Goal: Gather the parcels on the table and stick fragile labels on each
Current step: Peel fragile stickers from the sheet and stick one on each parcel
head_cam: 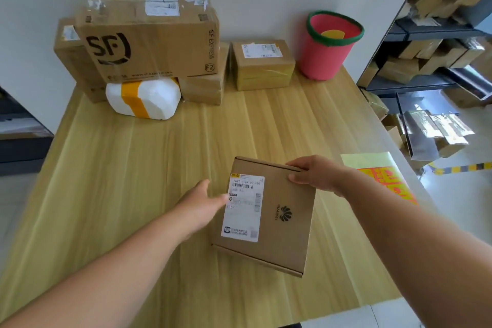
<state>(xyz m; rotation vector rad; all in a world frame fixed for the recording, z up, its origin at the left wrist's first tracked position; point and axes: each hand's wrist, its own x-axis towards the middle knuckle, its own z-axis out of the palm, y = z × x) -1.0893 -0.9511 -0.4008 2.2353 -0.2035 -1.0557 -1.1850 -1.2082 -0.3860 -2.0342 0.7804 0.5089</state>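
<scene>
Head view: a person works at a wooden table [133, 168], the right hand [311, 173] clamped on the far right corner of a flat cardboard parcel [277, 242], thumb on top and fingers curled over the far edge. The left hand [202, 205] reaches in with fingers straight and slightly blurred. Their tips are against the parcel's left edge, beside its white shipping label [243, 208], and the hand grips nothing. The parcel is in the near middle of the table, well apart from the other parcels. Whether it lies flat or is tipped up off the wood cannot be told.

Against the wall at the back stand a large SF carton [149, 34] stacked on smaller cartons [205, 88], a white wrapped parcel [143, 97] banded with orange tape just in front, and a small carton [262, 65] beside a pink bin [330, 45]. A sheet of fragile labels [386, 181], orange-red on pale yellow backing, lies at the table's right edge, partly hidden by the right forearm.

The step in hand appears to be gathering: this parcel looks to be getting positioned at the working spot, and no fragile label shows on its top face. The next move likely calls for setting it flat and freeing one hand to peel a label from the sheet. The label should then be pressed onto bare cardboard, clear of the shipping label and its barcode.
</scene>
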